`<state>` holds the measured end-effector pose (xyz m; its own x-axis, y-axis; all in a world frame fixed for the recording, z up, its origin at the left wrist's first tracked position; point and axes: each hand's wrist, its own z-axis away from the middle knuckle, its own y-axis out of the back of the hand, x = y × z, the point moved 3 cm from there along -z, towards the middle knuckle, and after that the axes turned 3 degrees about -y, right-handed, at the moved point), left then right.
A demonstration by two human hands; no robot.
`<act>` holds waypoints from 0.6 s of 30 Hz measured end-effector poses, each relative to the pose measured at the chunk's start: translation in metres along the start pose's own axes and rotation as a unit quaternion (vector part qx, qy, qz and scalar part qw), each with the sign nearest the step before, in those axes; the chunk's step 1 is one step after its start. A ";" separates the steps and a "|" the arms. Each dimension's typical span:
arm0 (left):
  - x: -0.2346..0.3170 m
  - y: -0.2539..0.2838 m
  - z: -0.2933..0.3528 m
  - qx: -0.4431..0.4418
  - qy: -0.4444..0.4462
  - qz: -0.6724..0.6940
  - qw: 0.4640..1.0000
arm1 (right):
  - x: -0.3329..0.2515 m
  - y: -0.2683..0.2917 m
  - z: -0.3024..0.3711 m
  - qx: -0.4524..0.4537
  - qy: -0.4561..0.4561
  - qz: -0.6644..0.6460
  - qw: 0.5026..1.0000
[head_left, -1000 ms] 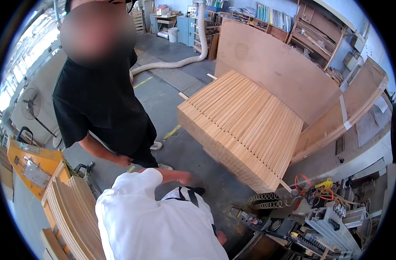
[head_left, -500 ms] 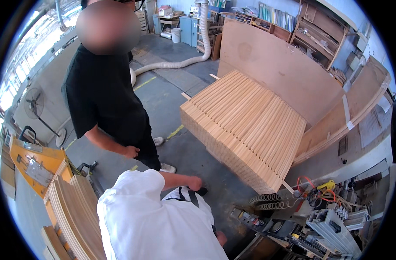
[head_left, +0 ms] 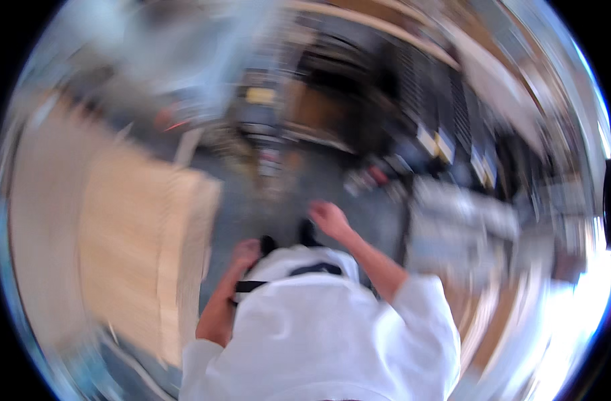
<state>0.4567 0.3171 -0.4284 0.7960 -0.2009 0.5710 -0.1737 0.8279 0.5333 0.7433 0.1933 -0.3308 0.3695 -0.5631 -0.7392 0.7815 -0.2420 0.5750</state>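
Both my arms hang at my sides, and the whole head view is smeared by motion. My left hand [head_left: 246, 252] is beside my left hip, a short way from the pale stack of wooden boards [head_left: 128, 234] at the left. My right hand [head_left: 328, 216] is in front of my right leg, over the grey floor. I see no object in either hand, but the blur hides how the fingers are bent.
A blurred machine with dark metal parts [head_left: 345, 67] stands ahead, beyond the grey floor [head_left: 272, 207]. At the right are a grey-white, smeared shape [head_left: 459, 214] and light wooden pieces [head_left: 499, 314]. A large brown panel [head_left: 48, 220] stands behind the board stack.
My view has swung round to the right; the board stack is now at my left. The person in black has left the picture. Both my arms now show.
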 end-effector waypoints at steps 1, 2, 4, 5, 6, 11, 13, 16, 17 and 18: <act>-0.016 0.013 -0.020 0.029 -0.100 0.006 0.994 | -0.026 0.013 0.000 0.031 0.000 -0.036 0.999; -0.015 -0.008 -0.012 0.001 -0.107 0.002 0.994 | -0.021 0.025 0.029 0.056 0.011 -0.044 0.997; 0.003 0.010 -0.044 -0.066 -0.119 -0.039 0.990 | -0.041 0.068 0.061 0.179 0.051 -0.024 0.982; 0.001 0.005 -0.053 -0.104 -0.115 -0.056 0.986 | -0.047 0.086 0.080 0.228 0.052 0.008 0.972; -0.003 -0.003 -0.055 -0.133 -0.107 -0.069 0.983 | -0.043 0.107 0.105 0.269 0.060 0.042 0.960; 0.027 -0.041 -0.075 -0.209 -0.192 -0.150 0.947 | 0.011 0.219 0.249 0.490 -0.123 0.094 0.858; 0.051 -0.053 -0.084 -0.224 -0.175 -0.144 0.948 | 0.027 0.240 0.309 0.557 -0.167 0.190 0.791; 0.093 -0.057 -0.091 -0.240 -0.153 -0.124 0.950 | 0.018 0.250 0.390 0.596 -0.280 0.304 0.688; 0.105 -0.056 -0.106 -0.244 -0.163 -0.111 0.949 | 0.028 0.243 0.420 0.598 -0.361 0.251 0.670; 0.115 -0.062 -0.116 -0.250 -0.169 -0.095 0.949 | 0.033 0.235 0.448 0.587 -0.407 0.315 0.625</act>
<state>0.6266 0.3033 -0.4681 0.5386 -0.4587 0.7067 0.3183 0.8874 0.3335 0.7137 -0.2359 -0.0632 -0.3329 -0.9388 -0.0887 -0.4749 0.0857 0.8759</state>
